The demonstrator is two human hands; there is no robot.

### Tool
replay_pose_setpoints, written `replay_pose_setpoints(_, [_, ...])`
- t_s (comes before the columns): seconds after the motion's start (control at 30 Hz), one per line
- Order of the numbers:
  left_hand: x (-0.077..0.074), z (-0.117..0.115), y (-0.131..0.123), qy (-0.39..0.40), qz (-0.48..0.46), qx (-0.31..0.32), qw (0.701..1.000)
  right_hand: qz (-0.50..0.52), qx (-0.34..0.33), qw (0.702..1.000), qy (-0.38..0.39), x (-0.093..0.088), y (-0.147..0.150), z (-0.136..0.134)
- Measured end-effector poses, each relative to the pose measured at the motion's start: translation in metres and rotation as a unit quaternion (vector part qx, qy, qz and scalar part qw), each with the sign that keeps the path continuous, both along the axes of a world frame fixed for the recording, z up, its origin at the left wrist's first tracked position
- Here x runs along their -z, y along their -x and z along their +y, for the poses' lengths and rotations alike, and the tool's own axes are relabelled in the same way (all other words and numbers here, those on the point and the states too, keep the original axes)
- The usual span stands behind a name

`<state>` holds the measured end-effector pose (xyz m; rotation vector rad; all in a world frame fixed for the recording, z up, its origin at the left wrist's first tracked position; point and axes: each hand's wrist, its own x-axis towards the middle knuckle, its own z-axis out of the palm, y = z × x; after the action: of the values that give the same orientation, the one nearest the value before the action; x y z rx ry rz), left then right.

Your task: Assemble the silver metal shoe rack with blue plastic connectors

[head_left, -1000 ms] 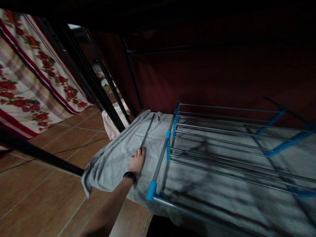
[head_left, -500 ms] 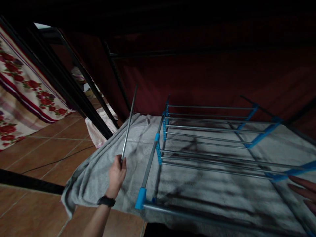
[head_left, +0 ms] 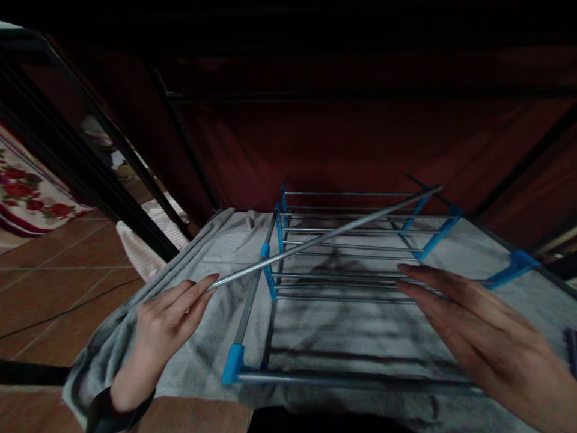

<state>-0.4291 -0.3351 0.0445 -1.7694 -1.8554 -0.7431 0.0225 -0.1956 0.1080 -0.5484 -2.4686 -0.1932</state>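
My left hand point(head_left: 164, 325), wearing a dark wristband, pinches the near end of a loose metal tube point(head_left: 324, 236). The tube slants up to the right, across the view of a rack point(head_left: 356, 378) made of grey metal tubes and blue plastic connectors. Its far end shows near the rack's far right side. My right hand point(head_left: 491, 337) is at the rack's right side, fingers stretched out and holding nothing. Whether its fingertips touch the rack's bars cannot be told. A blue corner connector point(head_left: 233, 364) joins two tubes at the front left.
The rack lies on a grey blanket point(head_left: 189, 355). Dark posts point(head_left: 130, 174) stand at the left, and dark red fabric point(head_left: 342, 150) hangs behind. Brown floor tiles point(head_left: 40, 282) with a black cable and a floral cloth point(head_left: 31, 192) are at the left.
The tube has swung from nearly upright on the left to a slant over the rack. My right hand has come further into view from the right edge. The camera view has turned right.
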Motion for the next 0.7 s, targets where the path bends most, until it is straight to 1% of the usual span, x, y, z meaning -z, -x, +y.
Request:
replay_pose_setpoints(0.07, [-0.018,0.004,-0.007,-0.024,0.065,0.056,0.996,-0.009,-0.033,0.999,-0.023,-0.007,0.020,-0.001])
replay_pose_setpoints(0.17, [-0.040,0.012,-0.019,-0.048,0.123,0.117,0.984,-0.052,-0.057,0.996,-0.054,-0.007,0.043,-0.001])
replay_pose_setpoints(0.23, [-0.051,0.017,-0.026,-0.056,0.153,0.145,0.976,-0.081,-0.063,0.993,-0.060,-0.005,0.054,-0.001])
replay_pose_setpoints(0.3, [-0.058,0.024,-0.032,-0.054,0.176,0.177,0.967,-0.103,-0.066,0.991,-0.056,-0.003,0.063,0.000])
replay_pose_setpoints(0.37, [-0.061,0.030,-0.037,-0.053,0.183,0.208,0.959,-0.117,-0.069,0.990,-0.047,0.000,0.069,0.001])
replay_pose_setpoints(0.47, [-0.059,0.038,-0.042,-0.064,0.169,0.236,0.955,-0.121,-0.063,0.990,-0.034,0.004,0.076,0.004])
replay_pose_setpoints(0.6, [-0.054,0.044,-0.044,-0.060,0.153,0.236,0.958,-0.129,-0.043,0.991,0.002,0.004,0.082,0.011])
replay_pose_setpoints(0.7, [-0.053,0.048,-0.043,-0.050,0.131,0.233,0.962,-0.143,-0.035,0.989,0.029,0.001,0.086,0.018])
